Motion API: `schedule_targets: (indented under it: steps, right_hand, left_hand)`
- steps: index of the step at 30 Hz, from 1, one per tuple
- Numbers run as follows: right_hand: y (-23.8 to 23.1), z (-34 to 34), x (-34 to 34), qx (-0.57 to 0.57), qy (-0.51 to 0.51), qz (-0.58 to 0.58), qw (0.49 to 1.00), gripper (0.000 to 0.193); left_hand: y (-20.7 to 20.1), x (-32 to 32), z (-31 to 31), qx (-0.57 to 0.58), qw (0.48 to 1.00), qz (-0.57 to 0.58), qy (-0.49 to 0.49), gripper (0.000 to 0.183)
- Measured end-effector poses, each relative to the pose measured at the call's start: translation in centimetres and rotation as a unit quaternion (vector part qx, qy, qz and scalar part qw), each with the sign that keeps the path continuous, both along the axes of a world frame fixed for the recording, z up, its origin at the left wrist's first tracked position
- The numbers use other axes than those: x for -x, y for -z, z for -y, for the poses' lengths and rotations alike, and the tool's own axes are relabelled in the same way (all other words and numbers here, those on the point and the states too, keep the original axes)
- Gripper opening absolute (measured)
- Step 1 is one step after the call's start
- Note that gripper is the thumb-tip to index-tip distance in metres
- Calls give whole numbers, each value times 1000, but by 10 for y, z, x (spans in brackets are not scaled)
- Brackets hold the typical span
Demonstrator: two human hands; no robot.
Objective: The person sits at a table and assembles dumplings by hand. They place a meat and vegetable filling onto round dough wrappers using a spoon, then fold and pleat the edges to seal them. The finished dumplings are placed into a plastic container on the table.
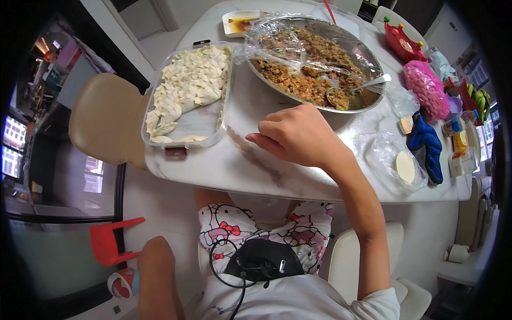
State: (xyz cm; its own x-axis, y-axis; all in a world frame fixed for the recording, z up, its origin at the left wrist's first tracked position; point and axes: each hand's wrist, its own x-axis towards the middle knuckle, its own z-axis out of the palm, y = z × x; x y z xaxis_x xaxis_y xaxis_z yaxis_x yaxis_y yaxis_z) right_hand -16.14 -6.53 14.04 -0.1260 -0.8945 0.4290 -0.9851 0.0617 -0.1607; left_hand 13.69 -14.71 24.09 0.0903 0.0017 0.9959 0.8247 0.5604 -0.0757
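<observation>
Across the near middle of my head view, a soft white shirt (pixel 314 290) meets a black cloth pouch (pixel 261 261), with a thin cable (pixel 213 261) looping beside it over printed trousers (pixel 224 221). At near left I see a bent arm (pixel 157 282); its left hand is out of my sight, so I cannot tell how its fingers stand. From the right, the other forearm crosses the table's near edge. Its right hand (pixel 298 133) is bent down over the smooth, veined table (pixel 250 176), just by the near rim of the shiny metal bowl (pixel 370 56). Its fingers curl under, and I cannot tell whether they grip anything.

Coarse brown filling (pixel 290 82) lies in the bowl, a metal spoon (pixel 376 81) sunk in it; crinkled clear wrap (pixel 261 34) covers the far part. To the left, pleated, floury dumplings (pixel 192 74) crowd a clear plastic box (pixel 197 125). Far beyond sits a white dish (pixel 229 25) of sauce. On the right lie pale round wrappers (pixel 405 167) in a thin bag (pixel 381 152), a blue cloth (pixel 426 146) and a lumpy pink bag (pixel 426 88).
</observation>
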Motion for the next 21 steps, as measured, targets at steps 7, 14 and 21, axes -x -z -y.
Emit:
schedule_targets:
  steps: [7, 14, 21]
  right_hand:
    - [-1, -4, 4, -2, 1, 8, 1000, 38]
    - [-2, -3, 2, 42, -18, 11, 999, 41]
    - [-1, -2, 1, 34, -20, 10, 999, 39]
  left_hand:
    - [40, 83, 116, -89, 787, 491, -362, 26]
    - [88, 108, 204, 97, 635, 636, -427, 23]
    - [97, 118, 215, 106, 632, 637, -429, 22]
